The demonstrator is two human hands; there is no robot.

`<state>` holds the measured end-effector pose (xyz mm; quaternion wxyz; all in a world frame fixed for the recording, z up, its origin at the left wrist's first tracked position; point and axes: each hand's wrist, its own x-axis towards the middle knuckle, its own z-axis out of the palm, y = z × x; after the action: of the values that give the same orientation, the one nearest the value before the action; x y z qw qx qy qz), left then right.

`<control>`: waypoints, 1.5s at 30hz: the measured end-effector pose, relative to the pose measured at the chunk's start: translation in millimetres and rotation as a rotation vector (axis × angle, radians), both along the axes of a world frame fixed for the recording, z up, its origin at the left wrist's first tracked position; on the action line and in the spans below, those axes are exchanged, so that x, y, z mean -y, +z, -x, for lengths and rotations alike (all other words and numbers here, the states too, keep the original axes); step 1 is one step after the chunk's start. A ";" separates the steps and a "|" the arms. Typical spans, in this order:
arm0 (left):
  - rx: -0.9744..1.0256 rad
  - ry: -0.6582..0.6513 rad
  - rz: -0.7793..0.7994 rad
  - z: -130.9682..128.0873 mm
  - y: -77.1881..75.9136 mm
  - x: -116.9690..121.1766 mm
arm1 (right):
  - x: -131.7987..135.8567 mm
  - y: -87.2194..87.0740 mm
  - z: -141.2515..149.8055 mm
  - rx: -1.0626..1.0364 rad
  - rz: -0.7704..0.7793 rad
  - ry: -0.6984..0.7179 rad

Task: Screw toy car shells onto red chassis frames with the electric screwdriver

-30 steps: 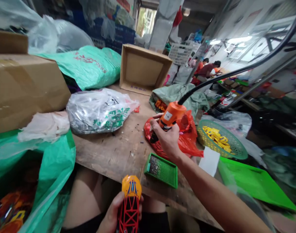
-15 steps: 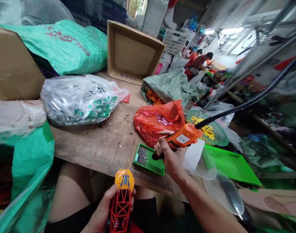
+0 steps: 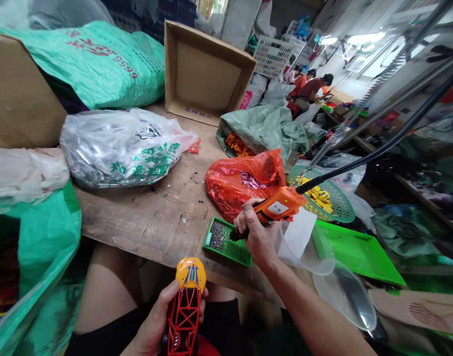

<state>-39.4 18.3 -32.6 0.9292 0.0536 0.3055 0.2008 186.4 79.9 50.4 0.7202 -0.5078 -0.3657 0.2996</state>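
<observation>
A: What did the left hand [image 3: 154,316] have?

B: An orange-and-red plastic toy car body [image 3: 185,301] with a red lattice frame, fingers closed round it, held nose-up over the lap, below the table edge

A: And the right hand [image 3: 258,235]?

B: Fingers wrapped snugly round an orange corded electric screwdriver [image 3: 276,210], black cable [image 3: 360,160] running off up right, black tip at the edge of a small green plastic tray [image 3: 230,252] of tiny metal screws [image 3: 218,236], contact unclear

A: Around them?

B: A scarred wooden workbench [image 3: 137,222], a crumpled red plastic bag [image 3: 241,180] just behind the hand, a bright green plastic tray [image 3: 360,252] off right
</observation>
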 end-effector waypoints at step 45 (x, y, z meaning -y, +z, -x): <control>-0.038 -0.022 0.071 -11.4 8.4 1.2 | 62.8 41.7 48.7 0.049 -0.140 0.313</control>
<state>-28.0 17.0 -24.2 0.9267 0.0276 0.3296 0.1782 137.7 17.0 92.2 0.6892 -0.4004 -0.4777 0.3695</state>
